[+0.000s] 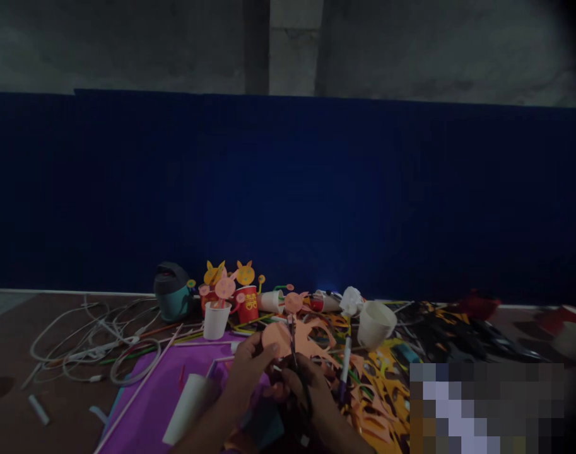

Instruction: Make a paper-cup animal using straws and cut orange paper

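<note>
An orange paper sheet (277,338) with cut-out openings is pinched in my left hand (250,369), just left of the middle. Scissors (293,343) are gripped in my right hand (311,388), their dark blades pointing up against the paper. Beneath my hands lies purple paper (150,384), with a white paper cup (189,407) on its side near my left forearm. Behind them stand a white cup (216,320) and a red cup (248,306) carrying paper animal faces.
A teal and black container (173,293) stands at the back left beside coiled white cables (91,343). Yellow and orange paper scraps (380,384), a marker (345,366), a large white cup (376,323) and crumpled white paper (351,301) are on the right. A blue panel (288,189) rises behind.
</note>
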`<act>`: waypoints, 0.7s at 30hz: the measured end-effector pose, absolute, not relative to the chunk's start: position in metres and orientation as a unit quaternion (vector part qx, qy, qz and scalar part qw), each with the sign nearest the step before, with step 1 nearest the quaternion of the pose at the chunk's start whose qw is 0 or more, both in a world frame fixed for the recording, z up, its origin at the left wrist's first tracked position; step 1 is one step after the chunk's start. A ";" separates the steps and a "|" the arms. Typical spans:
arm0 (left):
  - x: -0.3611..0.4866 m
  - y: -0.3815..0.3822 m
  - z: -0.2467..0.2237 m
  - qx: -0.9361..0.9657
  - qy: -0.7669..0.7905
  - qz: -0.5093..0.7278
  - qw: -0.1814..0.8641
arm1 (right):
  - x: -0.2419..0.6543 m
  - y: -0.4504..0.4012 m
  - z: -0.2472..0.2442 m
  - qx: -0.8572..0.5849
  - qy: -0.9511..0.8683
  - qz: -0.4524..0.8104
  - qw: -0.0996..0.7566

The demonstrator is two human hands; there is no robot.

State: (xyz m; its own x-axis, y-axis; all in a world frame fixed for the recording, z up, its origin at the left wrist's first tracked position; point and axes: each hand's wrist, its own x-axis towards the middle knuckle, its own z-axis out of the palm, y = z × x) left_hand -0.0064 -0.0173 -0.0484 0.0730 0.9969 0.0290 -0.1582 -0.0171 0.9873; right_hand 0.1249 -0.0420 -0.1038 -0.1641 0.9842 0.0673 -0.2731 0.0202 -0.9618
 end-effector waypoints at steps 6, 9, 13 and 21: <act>-0.006 -0.014 -0.059 0.482 0.428 0.515 0.564 | 0.125 -0.045 -0.096 -0.399 -0.501 0.567 0.518; -0.005 -0.013 -0.062 0.482 0.431 0.517 0.560 | 0.125 -0.046 -0.090 -0.398 -0.500 0.568 0.519; -0.005 -0.013 -0.058 0.488 0.434 0.511 0.559 | 0.125 -0.047 -0.085 -0.406 -0.510 0.549 0.523; -0.006 -0.014 -0.061 0.492 0.424 0.508 0.566 | 0.122 -0.045 -0.092 -0.400 -0.494 0.559 0.533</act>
